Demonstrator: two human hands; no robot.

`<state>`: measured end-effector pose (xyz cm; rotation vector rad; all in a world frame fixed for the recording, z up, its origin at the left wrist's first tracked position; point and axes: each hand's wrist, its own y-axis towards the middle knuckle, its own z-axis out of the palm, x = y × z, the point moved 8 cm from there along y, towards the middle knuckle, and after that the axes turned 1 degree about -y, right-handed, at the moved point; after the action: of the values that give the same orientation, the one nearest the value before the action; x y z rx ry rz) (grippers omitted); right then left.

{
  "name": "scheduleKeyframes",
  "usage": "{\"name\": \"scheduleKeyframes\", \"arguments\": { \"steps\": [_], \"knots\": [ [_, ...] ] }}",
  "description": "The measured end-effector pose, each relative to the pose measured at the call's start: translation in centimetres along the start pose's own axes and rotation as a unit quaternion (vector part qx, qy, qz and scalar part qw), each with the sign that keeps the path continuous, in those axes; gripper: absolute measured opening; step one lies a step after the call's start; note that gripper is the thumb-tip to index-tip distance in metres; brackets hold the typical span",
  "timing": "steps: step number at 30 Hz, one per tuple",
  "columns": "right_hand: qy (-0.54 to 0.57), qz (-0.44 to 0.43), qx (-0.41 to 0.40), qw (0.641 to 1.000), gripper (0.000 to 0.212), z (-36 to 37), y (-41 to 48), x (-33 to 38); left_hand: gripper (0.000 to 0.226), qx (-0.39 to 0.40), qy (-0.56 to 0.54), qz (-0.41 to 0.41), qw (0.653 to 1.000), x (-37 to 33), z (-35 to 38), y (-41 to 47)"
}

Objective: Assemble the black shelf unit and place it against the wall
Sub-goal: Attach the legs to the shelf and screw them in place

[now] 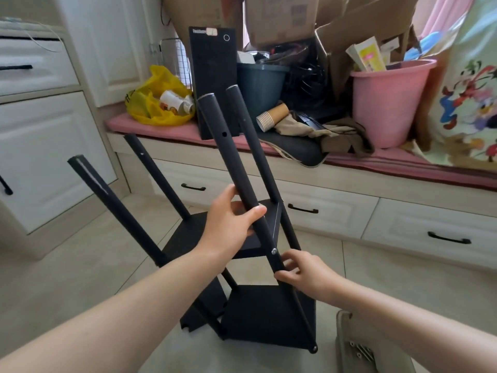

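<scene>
L hand & R hand bare; forearms bare too.

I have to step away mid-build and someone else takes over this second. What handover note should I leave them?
Left hand: grips the front pole level with the upper shelf.
Right hand: pinches the same pole lower down, just under its screw.
Shelf unit: tilted on the floor, lower shelf and upper shelf fitted, four poles rising bare above them.
Black panel: leans on the window bench, not fitted.
Left to do: probably mount that panel at the poles' open holes, tighten, then stand the unit against the wall.
</scene>
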<state>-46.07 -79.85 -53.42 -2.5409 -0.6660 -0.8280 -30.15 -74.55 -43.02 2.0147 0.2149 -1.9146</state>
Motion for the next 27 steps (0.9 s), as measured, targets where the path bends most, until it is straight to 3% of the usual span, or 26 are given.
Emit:
{"name": "scheduleKeyframes", "arguments": {
  "steps": [7,13,16,19,22,24,27],
  "knots": [
    [0.131,-0.010,-0.118,0.984,0.036,-1.3,-1.9,-0.5,0.025,0.045,0.038,0.025,0.998,-0.1,3.0,-0.8],
    [0.116,-0.046,-0.132,0.983,0.040,-2.2,-3.3,-0.9,0.017,0.109,0.113,-0.025,0.987,1.9,4.8,-0.9],
    [0.097,-0.045,-0.133,0.985,0.040,-2.8,-3.8,-1.7,0.028,0.179,0.264,-0.027,0.947,4.3,4.9,-1.2],
    [0.110,-0.012,-0.125,0.986,0.037,-3.6,-3.8,-3.5,0.039,0.171,0.389,-0.012,0.905,6.6,2.9,-1.2],
    [0.110,0.003,-0.123,0.986,0.040,-4.4,-3.9,-5.0,0.064,0.193,0.514,-0.014,0.835,9.3,1.5,-1.4],
    [0.104,0.009,-0.122,0.987,0.041,-4.7,-4.0,-5.7,0.071,0.214,0.553,-0.023,0.805,10.9,1.1,-1.7],
    [0.107,0.017,-0.117,0.987,0.045,-4.9,-4.3,-6.5,0.073,0.224,0.569,-0.010,0.791,12.0,1.1,-2.0]
  ]
}}
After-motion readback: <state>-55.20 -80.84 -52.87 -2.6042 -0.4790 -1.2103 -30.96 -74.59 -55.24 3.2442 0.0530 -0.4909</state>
